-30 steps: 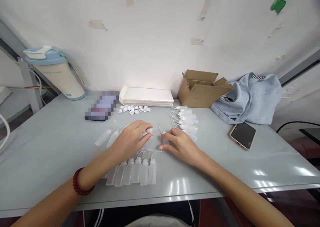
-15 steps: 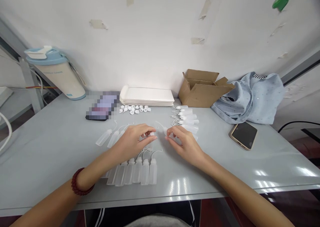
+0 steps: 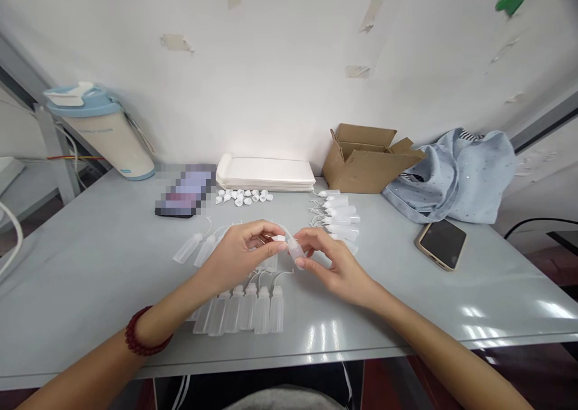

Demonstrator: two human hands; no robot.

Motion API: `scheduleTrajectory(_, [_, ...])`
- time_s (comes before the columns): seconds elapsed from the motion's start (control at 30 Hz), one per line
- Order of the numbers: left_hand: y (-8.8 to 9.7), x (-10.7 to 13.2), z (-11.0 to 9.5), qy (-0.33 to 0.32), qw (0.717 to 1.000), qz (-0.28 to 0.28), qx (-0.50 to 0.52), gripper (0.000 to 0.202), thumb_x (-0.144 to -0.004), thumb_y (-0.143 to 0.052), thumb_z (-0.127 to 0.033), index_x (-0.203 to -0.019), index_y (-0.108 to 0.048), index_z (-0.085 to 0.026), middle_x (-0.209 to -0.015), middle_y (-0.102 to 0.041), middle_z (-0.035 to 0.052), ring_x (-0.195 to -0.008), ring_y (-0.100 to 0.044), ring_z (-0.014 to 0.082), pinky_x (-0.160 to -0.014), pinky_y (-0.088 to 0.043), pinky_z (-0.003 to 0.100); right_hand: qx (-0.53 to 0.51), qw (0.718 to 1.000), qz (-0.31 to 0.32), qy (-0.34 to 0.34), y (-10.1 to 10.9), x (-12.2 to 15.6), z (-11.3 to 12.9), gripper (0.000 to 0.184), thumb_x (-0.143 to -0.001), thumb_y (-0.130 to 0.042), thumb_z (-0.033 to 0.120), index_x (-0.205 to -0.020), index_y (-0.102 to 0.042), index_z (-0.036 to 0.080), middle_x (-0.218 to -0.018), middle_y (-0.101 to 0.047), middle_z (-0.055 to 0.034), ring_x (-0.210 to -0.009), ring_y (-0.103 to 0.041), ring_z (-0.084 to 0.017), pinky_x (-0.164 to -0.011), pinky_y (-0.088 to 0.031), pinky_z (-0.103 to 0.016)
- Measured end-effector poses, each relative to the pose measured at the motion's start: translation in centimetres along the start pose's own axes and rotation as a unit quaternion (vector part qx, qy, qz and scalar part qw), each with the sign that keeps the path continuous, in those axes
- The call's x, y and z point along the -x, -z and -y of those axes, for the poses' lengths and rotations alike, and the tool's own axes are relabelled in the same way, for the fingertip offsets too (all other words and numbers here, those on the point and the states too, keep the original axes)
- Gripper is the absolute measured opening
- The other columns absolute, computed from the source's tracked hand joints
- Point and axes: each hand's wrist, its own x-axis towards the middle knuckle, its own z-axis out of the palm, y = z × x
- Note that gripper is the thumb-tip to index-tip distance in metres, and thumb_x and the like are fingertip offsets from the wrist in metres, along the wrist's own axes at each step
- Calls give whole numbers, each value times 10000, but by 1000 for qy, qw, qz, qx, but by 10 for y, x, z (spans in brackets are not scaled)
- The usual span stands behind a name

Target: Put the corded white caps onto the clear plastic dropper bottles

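Observation:
My right hand [image 3: 336,264] holds a small clear plastic squeeze bottle [image 3: 297,250] just above the grey table [image 3: 90,265]. My left hand [image 3: 241,252] pinches a small white cap [image 3: 279,238] at the bottle's neck. A row of several capped bottles [image 3: 246,307] lies below my hands. A few more bottles [image 3: 198,247] lie to the left, partly hidden by my left hand. Another group of bottles [image 3: 341,214] lies to the upper right.
Loose white caps [image 3: 241,197] lie before a stack of white sheets [image 3: 265,173]. A cardboard box [image 3: 368,159], a blue cloth bag [image 3: 456,178] and a phone [image 3: 441,243] sit to the right. A blue-lidded jug [image 3: 102,130] and a blurred dark item [image 3: 184,192] stand at the left.
Both hands lifted off the table and came together. My right hand picked up a bottle, and my left hand brought a cap to its neck.

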Motion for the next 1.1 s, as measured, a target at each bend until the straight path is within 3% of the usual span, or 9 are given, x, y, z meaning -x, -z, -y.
scheduleTrajectory(0.2, [3,-1,-4,2,999,32,5,207,-847,-592,-386,-924,-670,-210,-788,-646,-18,-621,-539,99,-534,-422,202,14,1000,-3,10,0,2,-1,204,-885,-572,252,-1084,-554,211,-968,-652,-39,-827,-578,-156,-754,-481,-323])
scheduleTrajectory(0.37, [2,0,-6,-32,997,70,-4,185,-884,-543,-341,-907,-667,-207,-878,-664,-9,-750,-581,123,-659,-464,226,2,1000,-2,3,1,1,1,188,-884,-566,230,-1068,-578,193,-908,-673,-37,-794,-598,-152,-714,-491,-304])
scheduleTrajectory(0.53, [0,2,-5,-64,993,62,-74,176,-902,-514,-303,-882,-666,-216,-874,-671,-15,-784,-596,132,-686,-454,238,-4,1000,11,3,1,1,1,176,-909,-514,208,-1070,-581,183,-929,-679,-47,-793,-627,-150,-660,-499,-277])
scheduleTrajectory(0.7, [-4,3,0,-129,975,33,-178,197,-914,-490,-283,-817,-625,-177,-761,-641,-5,-688,-569,132,-630,-420,248,106,992,-6,65,-2,3,-5,217,-928,-442,159,-1124,-535,170,-991,-665,-90,-874,-626,-185,-728,-501,-324])
scheduleTrajectory(0.93, [-7,4,5,-111,977,66,-167,201,-942,-446,-252,-793,-557,-174,-632,-598,-35,-580,-555,114,-561,-424,231,141,987,-14,80,-8,5,-8,180,-927,-393,133,-1086,-449,196,-923,-634,-82,-776,-603,-180,-648,-473,-305])
scheduleTrajectory(1.0, [-8,5,9,-140,974,62,-168,170,-943,-455,-239,-821,-553,-173,-658,-605,-29,-589,-562,113,-571,-438,233,117,991,-11,63,-7,5,-5,137,-932,-390,150,-1051,-437,201,-858,-615,-55,-701,-566,-161,-617,-444,-290])
scheduleTrajectory(1.1, [-11,5,18,-242,951,28,-191,107,-942,-461,-195,-895,-553,-166,-816,-628,21,-718,-596,133,-640,-471,254,31,999,7,6,-3,4,-1,52,-954,-381,205,-986,-421,210,-780,-582,-15,-652,-506,-138,-591,-388,-266])
